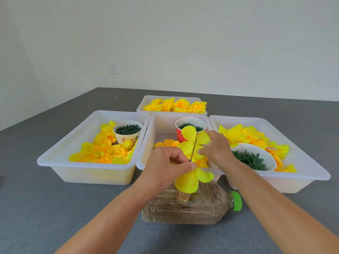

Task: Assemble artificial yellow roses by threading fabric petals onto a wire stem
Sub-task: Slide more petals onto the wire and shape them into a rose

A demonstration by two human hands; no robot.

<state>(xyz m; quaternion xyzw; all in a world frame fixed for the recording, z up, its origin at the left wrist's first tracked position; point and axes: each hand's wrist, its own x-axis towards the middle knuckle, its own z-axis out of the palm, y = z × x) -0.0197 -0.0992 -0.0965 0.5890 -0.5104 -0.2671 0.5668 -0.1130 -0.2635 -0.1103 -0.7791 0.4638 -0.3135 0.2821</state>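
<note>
left hand pinching wire stem, cup print unreadable

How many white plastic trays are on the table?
4: left tray, middle tray, right tray, and far tray behind the middle one.

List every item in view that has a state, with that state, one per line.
left hand: pinching the wire stem
right hand: holding the upper petal piece
wire stem: tilted, threaded through petals
upper petal piece: on the wire
lower petal piece: hanging below the left hand
bottle: lying on its side, capped
far tray: holding finished roses
</note>
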